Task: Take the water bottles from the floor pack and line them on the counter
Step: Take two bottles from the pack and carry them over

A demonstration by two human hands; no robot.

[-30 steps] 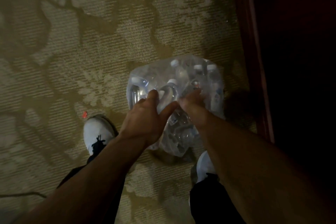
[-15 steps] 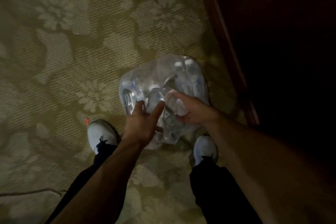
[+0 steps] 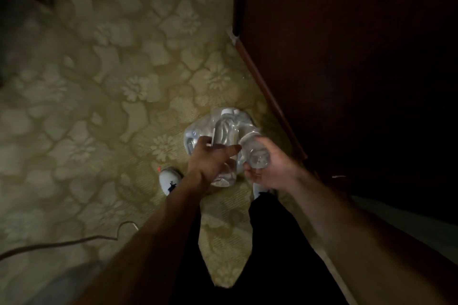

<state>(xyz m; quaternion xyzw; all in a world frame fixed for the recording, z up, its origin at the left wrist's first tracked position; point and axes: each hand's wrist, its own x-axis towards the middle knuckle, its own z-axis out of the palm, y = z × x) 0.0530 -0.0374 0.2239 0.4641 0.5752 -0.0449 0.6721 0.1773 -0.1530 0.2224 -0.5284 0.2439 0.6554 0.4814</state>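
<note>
A clear plastic pack (image 3: 198,134) of water bottles sits on the patterned carpet (image 3: 99,106), just beside the dark wooden cabinet base (image 3: 270,96) that runs diagonally along the right. To the left and far side of the pack the carpet lies open; on the right the cabinet edge closes the room in.

Two bottles are up out of the pack. The left hand (image 3: 210,160) has its fingers wrapped round one bottle (image 3: 225,131), whose white cap points to the far side. The right hand (image 3: 272,171) grips a second bottle (image 3: 256,153) held tilted, its base turned toward the camera. How many bottles remain in the wrap cannot be counted; the plastic is crumpled and dim.

Two white shoes show: one (image 3: 169,181) left of the pack, the other (image 3: 259,189) mostly hidden under the right hand. A thin cable (image 3: 74,240) trails across the near-left carpet.
</note>
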